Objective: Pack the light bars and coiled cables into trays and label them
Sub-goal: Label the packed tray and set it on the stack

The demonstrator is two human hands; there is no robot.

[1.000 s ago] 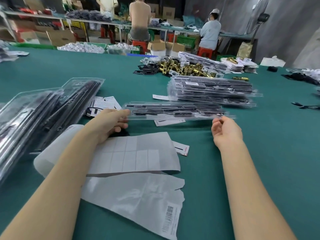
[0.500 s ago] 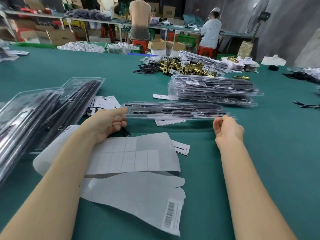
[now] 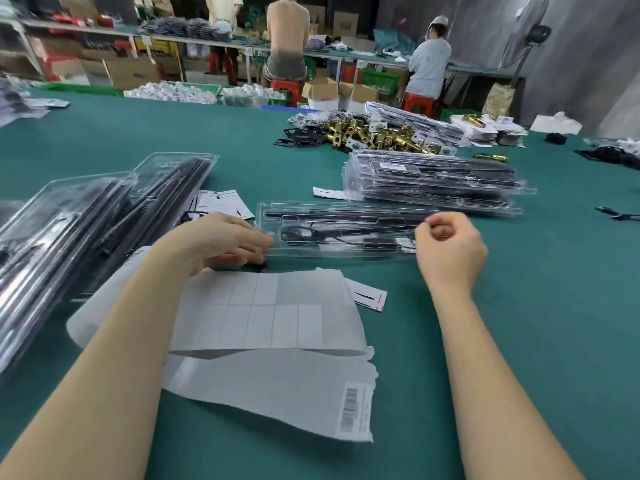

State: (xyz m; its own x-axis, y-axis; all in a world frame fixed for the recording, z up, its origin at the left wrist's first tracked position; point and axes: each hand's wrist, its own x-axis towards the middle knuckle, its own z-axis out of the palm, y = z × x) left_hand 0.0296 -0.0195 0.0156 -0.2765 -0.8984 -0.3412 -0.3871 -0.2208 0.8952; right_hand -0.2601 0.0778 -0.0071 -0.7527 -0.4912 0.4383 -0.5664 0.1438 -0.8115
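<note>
The right hand [image 3: 450, 252] covers the right end of the clear tray [image 3: 341, 233], so whether its curled fingers pinch the tray cannot be told. The left hand [image 3: 221, 242] hides a small dark object on the desk [image 3: 519, 306]. The near-left stack of packed trays [image 3: 52, 244] is cut by the left edge, and the barcode label [image 3: 355, 412] print is too small to read.

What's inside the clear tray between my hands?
Inside the clear tray lie long black light bars and a coiled black cable. The right hand covers its right end, and the left hand hides its left edge.
</note>
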